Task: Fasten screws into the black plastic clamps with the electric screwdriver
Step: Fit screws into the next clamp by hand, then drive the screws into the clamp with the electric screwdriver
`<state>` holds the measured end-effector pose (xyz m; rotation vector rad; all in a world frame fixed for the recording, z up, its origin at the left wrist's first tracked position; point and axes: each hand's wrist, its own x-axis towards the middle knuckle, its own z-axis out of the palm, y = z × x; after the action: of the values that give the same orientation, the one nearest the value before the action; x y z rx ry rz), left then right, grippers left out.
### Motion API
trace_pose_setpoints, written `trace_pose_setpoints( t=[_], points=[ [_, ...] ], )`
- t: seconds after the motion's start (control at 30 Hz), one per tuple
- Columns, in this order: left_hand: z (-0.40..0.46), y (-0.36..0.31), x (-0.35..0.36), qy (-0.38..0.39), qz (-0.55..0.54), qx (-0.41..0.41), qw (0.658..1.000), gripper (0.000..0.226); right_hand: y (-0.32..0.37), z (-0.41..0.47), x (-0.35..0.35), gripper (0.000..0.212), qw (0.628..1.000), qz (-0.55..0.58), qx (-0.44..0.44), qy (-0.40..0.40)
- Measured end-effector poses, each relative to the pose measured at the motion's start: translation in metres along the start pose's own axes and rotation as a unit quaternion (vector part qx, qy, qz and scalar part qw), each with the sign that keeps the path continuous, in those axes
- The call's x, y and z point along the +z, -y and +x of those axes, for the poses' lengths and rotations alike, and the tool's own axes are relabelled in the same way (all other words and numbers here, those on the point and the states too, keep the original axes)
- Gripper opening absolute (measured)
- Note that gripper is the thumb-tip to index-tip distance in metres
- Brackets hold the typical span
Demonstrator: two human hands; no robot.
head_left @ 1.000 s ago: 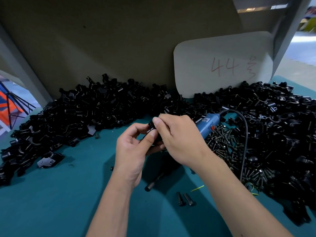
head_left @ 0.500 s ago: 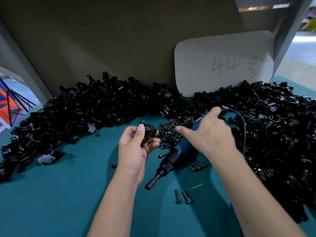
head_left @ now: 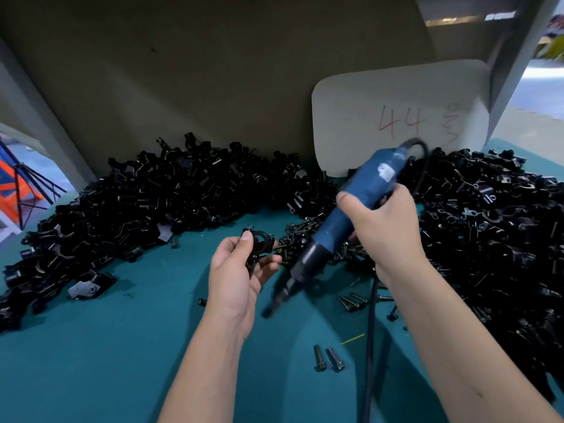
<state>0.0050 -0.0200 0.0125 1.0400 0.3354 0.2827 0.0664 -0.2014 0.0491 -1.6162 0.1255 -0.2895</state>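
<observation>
My left hand [head_left: 236, 277] holds a black plastic clamp [head_left: 259, 247] between thumb and fingers, just above the teal table; a screw head shows at the clamp's top. My right hand [head_left: 386, 230] grips the blue electric screwdriver [head_left: 351, 210] around its body, lifted off the table and tilted, its black tip [head_left: 271, 308] pointing down-left below the clamp. The tool looks blurred with motion. Its black cord [head_left: 370, 346] hangs down past my right forearm.
Large heaps of black clamps lie at the left [head_left: 137, 209] and right [head_left: 494, 233]. A pile of dark screws [head_left: 305, 239] sits behind the tool; two loose screws [head_left: 328, 358] lie near me. A white board marked 44 [head_left: 396, 117] leans on the back wall.
My right hand closed around the screwdriver and lifted it off the table, raising its rear end. My left hand kept holding the clamp in about the same place.
</observation>
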Motion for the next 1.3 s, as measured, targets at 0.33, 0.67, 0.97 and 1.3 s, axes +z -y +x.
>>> trace_pose_setpoints(
  t=[0.33, 0.67, 0.97, 1.3],
  points=[
    [0.001, -0.004, -0.005, 0.024, 0.056, 0.007, 0.998, 0.016, 0.015, 0.003, -0.004, 0.032, 0.893, 0.438, 0.104, -0.023],
    [-0.002, 0.008, -0.006, 0.044, 0.355, 0.136, 0.924, 0.044, 0.031, 0.009, -0.025, 0.039, 0.860, 0.485, 0.077, -0.137],
    [-0.011, 0.008, -0.003, 0.120, 0.418, 0.154, 0.887, 0.023, 0.032, 0.003, -0.012, 0.023, 0.861, 0.489, 0.070, -0.119],
    [-0.011, 0.010, -0.004, 0.180, 0.409, 0.138, 0.884, 0.011, 0.035, 0.002, -0.010, 0.021, 0.856, 0.501, 0.088, -0.091]
  ],
)
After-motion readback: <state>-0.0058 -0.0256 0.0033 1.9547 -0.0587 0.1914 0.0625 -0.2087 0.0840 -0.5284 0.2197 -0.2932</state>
